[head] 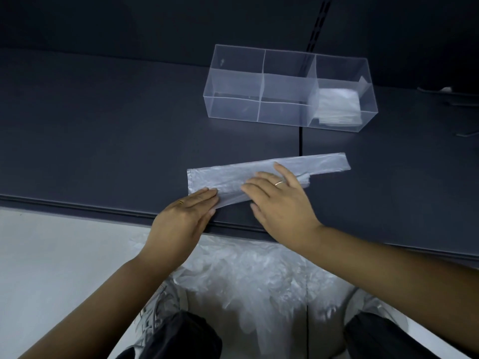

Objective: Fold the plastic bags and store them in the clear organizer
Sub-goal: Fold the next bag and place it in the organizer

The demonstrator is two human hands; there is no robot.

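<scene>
A translucent plastic bag (pixel 228 177), folded into a long narrow strip, lies on the dark surface (pixel 103 141) near its front edge. My left hand (pixel 184 216) presses flat on the strip's near left corner. My right hand (pixel 280 200) lies flat with straight fingers over the strip's middle. The strip's right end (pixel 331 163) sticks out past my right hand. Behind it stands the clear organizer (pixel 261 81) with three compartments in a row. Folded bags (pixel 337 107) fill its right compartment; the left and middle ones hold nothing.
A heap of crumpled plastic bags (pixel 248 281) lies on the pale floor (pixel 51 255) between my feet, below the surface's front edge. A dark wall with a slotted rail (pixel 317 29) rises behind the organizer.
</scene>
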